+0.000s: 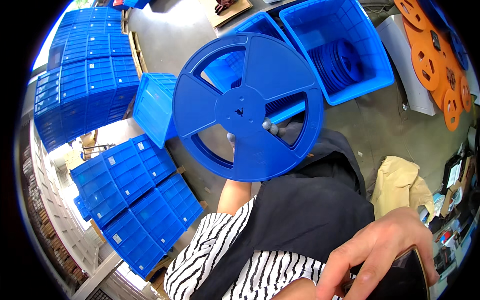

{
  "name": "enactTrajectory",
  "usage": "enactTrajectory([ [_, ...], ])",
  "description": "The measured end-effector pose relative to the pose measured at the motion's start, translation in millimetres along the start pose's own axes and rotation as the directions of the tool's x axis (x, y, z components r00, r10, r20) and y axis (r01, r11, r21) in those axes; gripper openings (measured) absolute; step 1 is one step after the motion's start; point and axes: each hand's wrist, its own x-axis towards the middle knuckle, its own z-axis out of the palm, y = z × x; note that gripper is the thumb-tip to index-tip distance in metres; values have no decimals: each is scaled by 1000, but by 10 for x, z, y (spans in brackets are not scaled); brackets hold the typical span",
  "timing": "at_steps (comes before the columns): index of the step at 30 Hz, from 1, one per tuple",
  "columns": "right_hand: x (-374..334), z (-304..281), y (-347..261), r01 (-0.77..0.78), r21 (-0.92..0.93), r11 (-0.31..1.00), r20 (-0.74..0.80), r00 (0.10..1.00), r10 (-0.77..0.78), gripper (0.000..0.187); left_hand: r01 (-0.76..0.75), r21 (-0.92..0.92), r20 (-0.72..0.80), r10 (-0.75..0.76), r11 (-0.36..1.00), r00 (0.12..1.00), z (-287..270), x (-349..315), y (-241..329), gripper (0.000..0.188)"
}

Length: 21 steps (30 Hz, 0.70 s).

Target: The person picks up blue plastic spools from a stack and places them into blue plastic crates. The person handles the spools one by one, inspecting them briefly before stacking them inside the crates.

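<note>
A large flat blue plastic reel (195, 107) with cut-out windows faces me in the upper middle. My left hand (270, 126) holds it from behind at the hub. Grey-covered fingertips show through two windows, while the palm is hidden by the reel. At the lower right, close to me, my right hand (385, 245) is curled over a dark, glossy, phone-like device (411, 277) with a thin gold edge. Part of that device is cut off by the frame's lower edge.
Behind the reel, a blue bin (372, 70) holds several blue reels (332, 65). A tilted blue crate (154, 107) and stacks of blue crates (90, 90) stand left. Orange reels (425, 65) are upper right; a beige cloth (400, 182) lies at the right.
</note>
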Motion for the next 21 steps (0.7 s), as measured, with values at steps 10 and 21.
enactTrajectory([
  [10, 631, -604, -372, -94, 94, 991, -155, 982, 108, 89, -39, -83, -489, -7, 996, 873, -438, 110, 486, 66],
  [21, 1087, -1492, -856, -222, 142, 965, -338, 905, 258, 82, 261, 329, -704, 52, 907, 708, -1818, 814, 1147, 50],
])
